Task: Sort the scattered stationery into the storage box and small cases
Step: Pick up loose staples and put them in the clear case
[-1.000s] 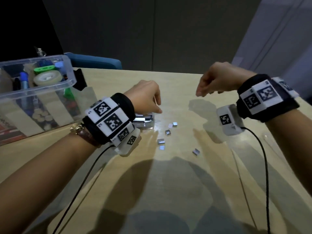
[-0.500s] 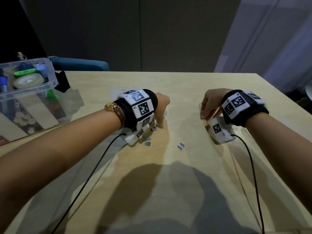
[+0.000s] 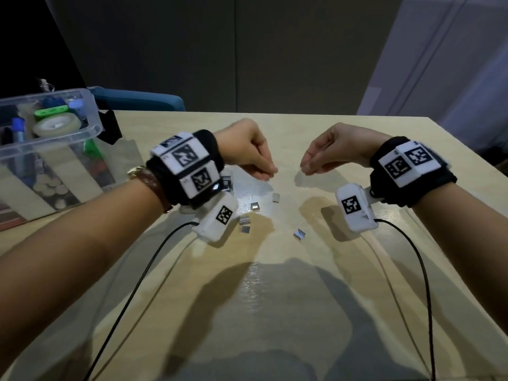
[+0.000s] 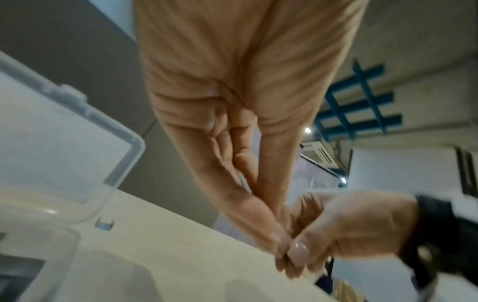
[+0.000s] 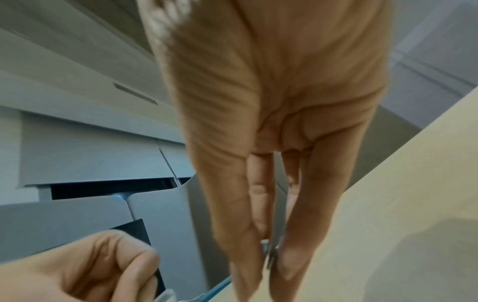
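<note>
Pinching is the whole job here: the right hand (image 3: 334,152) has thumb and fingertips (image 5: 287,265) drawn together on a small silvery staple block (image 5: 266,252), held just above the table (image 3: 275,312), as the right wrist view shows. The left hand (image 3: 248,154) hovers opposite with its fingers curled and tips pressed together; whether it holds anything I cannot tell, the wrist view being too blurred. Below and a little toward the person from both grips, loose staple blocks (image 3: 255,207) lie scattered, one (image 3: 299,234) nearer the right wrist. The small clear case (image 4: 38,265) sits open behind the left wrist, lid (image 4: 64,143) tilted up, one block (image 4: 104,224) lying just beside its edge.

To do this well, I would say carry the pinched block across to the case and let go low inside it, since these pieces look light and likely to bounce or break apart. Taking one piece per pinch looks safer than scooping.

Room is good: bare table lies between the two grips and all around the right one. To the left, the storage box (image 3: 90,127) stands well apart from the grip, and the table's far edge is far enough off to matter little, though the dangling wrist cables (image 3: 143,270) could sweep the loose pieces
</note>
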